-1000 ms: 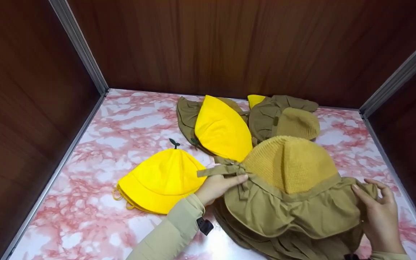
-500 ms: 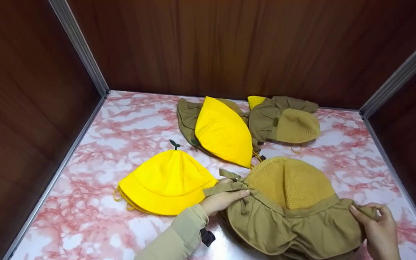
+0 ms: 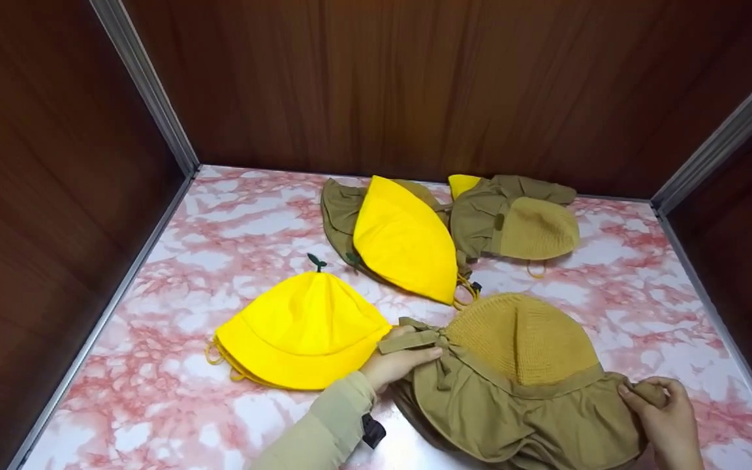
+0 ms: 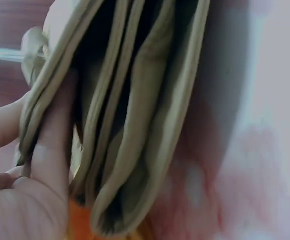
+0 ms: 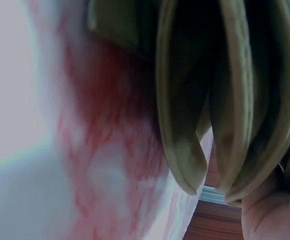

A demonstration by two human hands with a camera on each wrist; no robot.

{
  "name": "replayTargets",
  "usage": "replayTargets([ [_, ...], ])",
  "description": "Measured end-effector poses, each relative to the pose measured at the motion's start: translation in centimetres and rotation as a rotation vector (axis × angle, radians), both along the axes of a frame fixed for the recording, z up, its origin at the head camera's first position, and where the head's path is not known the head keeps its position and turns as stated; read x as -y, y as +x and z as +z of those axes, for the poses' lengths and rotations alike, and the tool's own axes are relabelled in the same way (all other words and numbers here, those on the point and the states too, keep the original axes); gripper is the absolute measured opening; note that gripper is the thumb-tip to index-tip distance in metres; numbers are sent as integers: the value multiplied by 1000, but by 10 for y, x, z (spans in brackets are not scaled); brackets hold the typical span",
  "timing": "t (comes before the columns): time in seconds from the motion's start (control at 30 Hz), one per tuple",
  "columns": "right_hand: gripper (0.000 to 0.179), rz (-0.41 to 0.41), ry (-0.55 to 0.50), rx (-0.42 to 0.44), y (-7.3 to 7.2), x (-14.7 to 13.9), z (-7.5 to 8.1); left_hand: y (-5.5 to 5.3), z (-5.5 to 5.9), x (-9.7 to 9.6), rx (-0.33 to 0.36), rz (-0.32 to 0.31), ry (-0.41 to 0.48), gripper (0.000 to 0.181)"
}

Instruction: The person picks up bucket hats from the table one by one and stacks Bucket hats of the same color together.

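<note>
An olive sun hat (image 3: 526,405) with a mustard knit crown and a gathered brim lies at the front right, on top of other olive brims. My left hand (image 3: 402,365) pinches its left side beside the tied bow, thumb above and fingers under the brim. At the opposite edge my right hand (image 3: 666,411) pinches the brim between thumb and fingers. In the left wrist view several stacked brim layers (image 4: 140,100) hang beside the left hand (image 4: 40,165). Layered brims (image 5: 234,100) also fill the right wrist view, with part of the right hand (image 5: 274,210) at the corner.
A yellow bucket hat (image 3: 304,333) with a green sprout stands just left of the left hand. Behind lie another yellow hat (image 3: 402,241) over olive cloth and an olive hat with a knit crown (image 3: 536,228). Dark wood panels (image 3: 389,85) enclose the marbled table (image 3: 173,274).
Both hands have brought the olive sun hat down and toward the front, uncovering the hats behind it. Lately the right hand has shifted slightly left. The other hats stay put.
</note>
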State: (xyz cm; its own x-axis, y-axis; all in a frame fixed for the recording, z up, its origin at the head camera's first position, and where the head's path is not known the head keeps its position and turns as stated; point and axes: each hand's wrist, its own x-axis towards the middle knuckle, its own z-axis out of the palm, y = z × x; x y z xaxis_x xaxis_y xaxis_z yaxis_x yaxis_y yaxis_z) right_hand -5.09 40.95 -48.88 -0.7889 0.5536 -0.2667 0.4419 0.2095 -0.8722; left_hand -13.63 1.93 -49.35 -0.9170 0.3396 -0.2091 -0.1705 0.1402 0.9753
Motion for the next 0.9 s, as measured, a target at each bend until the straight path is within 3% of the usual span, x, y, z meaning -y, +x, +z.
replayTargets([
  [0.13, 45, 137, 290, 130, 2, -6, 11, -4, 12, 14, 37, -6, 13, 34],
  [0.2, 55, 209, 387, 173, 3, -9, 21, -8, 19, 21, 49, 3, -3, 32],
  [0.33, 53, 338, 569, 156, 5, -9, 35, -14, 33, 30, -10, 45, -104, 27],
  [0.43, 39, 357, 685, 55, 7, -1, 40, -16, 42, 30, -149, 63, -236, 29],
  [0.6, 19, 294, 793, -183, 1, 23, 43, -14, 53, 22, -481, 101, -462, 33],
  [0.67, 14, 273, 798, -277, -3, 34, 42, -12, 54, 17, -590, 123, -475, 34],
  [0.77, 12, 272, 757, -387, -8, 52, 39, -8, 53, 7, -687, 118, -419, 30],
  [0.83, 15, 297, 745, -417, -9, 63, 38, -4, 51, -1, -749, 85, -414, 29],
  [0.9, 22, 343, 727, -403, -11, 73, 37, 2, 48, -10, -814, 35, -468, 30],
])
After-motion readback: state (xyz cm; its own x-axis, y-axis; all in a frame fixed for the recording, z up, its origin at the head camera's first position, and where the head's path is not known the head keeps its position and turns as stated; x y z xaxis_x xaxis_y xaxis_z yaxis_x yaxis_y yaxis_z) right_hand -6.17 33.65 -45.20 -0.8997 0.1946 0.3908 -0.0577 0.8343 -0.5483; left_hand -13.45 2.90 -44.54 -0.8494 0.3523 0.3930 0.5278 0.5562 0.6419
